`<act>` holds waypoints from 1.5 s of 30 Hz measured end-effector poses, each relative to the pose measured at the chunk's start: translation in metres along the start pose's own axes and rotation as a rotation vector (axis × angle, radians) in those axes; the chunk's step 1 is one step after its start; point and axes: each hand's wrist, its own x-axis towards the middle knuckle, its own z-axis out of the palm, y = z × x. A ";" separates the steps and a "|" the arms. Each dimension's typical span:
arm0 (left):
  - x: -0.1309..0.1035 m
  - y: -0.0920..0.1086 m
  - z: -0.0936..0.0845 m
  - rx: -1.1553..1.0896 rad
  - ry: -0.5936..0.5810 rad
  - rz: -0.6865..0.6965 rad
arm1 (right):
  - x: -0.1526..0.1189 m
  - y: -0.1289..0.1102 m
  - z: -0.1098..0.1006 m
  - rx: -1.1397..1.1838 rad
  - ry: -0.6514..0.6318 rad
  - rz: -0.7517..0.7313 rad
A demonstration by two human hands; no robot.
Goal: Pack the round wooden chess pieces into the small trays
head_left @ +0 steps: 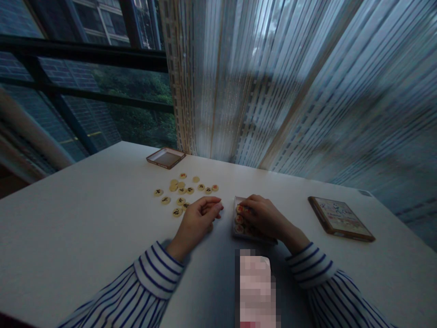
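- Your left hand (196,221) hovers over the white table (102,205), fingers curled inward, thumb close to the index finger; whether a piece is pinched between them cannot be told
- Your right hand (264,215) reaches into the small tray (252,238) just to the right, fingers bent down over its contents; the fingertips are partly hidden, so their grip cannot be told
- Round pieces with red characters (239,219) line the left side of the small tray, lying flat, within touch of your right hand
- Loose round pieces (190,191) lie scattered on the table, beyond and to the left of your left hand, some showing dark characters, a few red, others plain
- An open shallow box (166,158) sits at the table's far edge, left of centre
- A flat box with a patterned top (344,218) rests on the right, well apart from your right hand
- A pixelated pinkish shape (256,291) appears at the near side, between your blue-striped sleeves (160,269)
- Beyond the table, a sheer striped curtain (246,100) hangs beside a dark-framed window (136,86)
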 end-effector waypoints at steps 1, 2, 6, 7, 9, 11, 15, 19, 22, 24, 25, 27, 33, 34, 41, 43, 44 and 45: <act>0.000 -0.001 0.000 -0.007 -0.007 -0.007 | 0.000 0.000 0.000 0.003 -0.003 -0.001; 0.000 -0.001 0.000 -0.013 -0.011 -0.011 | 0.000 0.001 0.001 0.007 -0.006 -0.001; 0.001 -0.001 0.000 -0.014 -0.009 -0.005 | 0.000 0.002 0.002 0.020 -0.007 -0.005; 0.000 -0.001 0.000 -0.009 -0.008 -0.003 | 0.000 0.003 0.002 0.022 -0.010 -0.003; 0.000 0.000 0.000 -0.007 -0.003 -0.001 | 0.000 0.004 0.002 0.026 -0.019 -0.001; -0.001 0.001 0.000 -0.010 -0.005 -0.005 | 0.000 0.004 0.002 0.027 -0.032 0.005; -0.001 0.002 -0.001 0.015 -0.004 0.011 | 0.000 0.004 0.001 0.026 -0.032 0.008; 0.000 -0.001 -0.002 0.079 0.005 0.051 | -0.001 0.001 -0.002 0.026 -0.028 0.023; -0.002 -0.004 -0.002 0.204 -0.012 0.148 | -0.002 -0.001 -0.004 0.016 -0.037 0.026; -0.005 -0.006 -0.001 0.336 -0.026 0.249 | -0.002 -0.001 -0.004 0.006 -0.046 0.021; -0.006 -0.006 0.000 0.401 -0.033 0.296 | -0.002 -0.001 -0.004 0.002 -0.050 0.022; -0.009 -0.006 0.001 0.496 -0.050 0.363 | -0.001 0.000 -0.003 -0.003 -0.052 0.024; -0.009 -0.006 0.001 0.542 -0.064 0.393 | -0.001 0.000 -0.003 -0.020 -0.063 0.016; -0.009 -0.006 0.000 0.544 -0.067 0.395 | -0.001 -0.001 -0.004 -0.023 -0.065 0.016; -0.013 -0.007 0.000 0.697 -0.151 0.507 | -0.001 0.000 -0.003 -0.030 -0.033 0.012; -0.017 -0.009 -0.001 0.766 -0.217 0.587 | -0.001 0.000 -0.003 -0.026 -0.015 0.015; -0.019 -0.011 -0.001 0.800 -0.256 0.626 | -0.001 0.001 -0.003 -0.027 -0.009 0.015; -0.021 -0.012 -0.001 0.833 -0.295 0.660 | -0.001 0.001 -0.004 -0.029 -0.003 0.017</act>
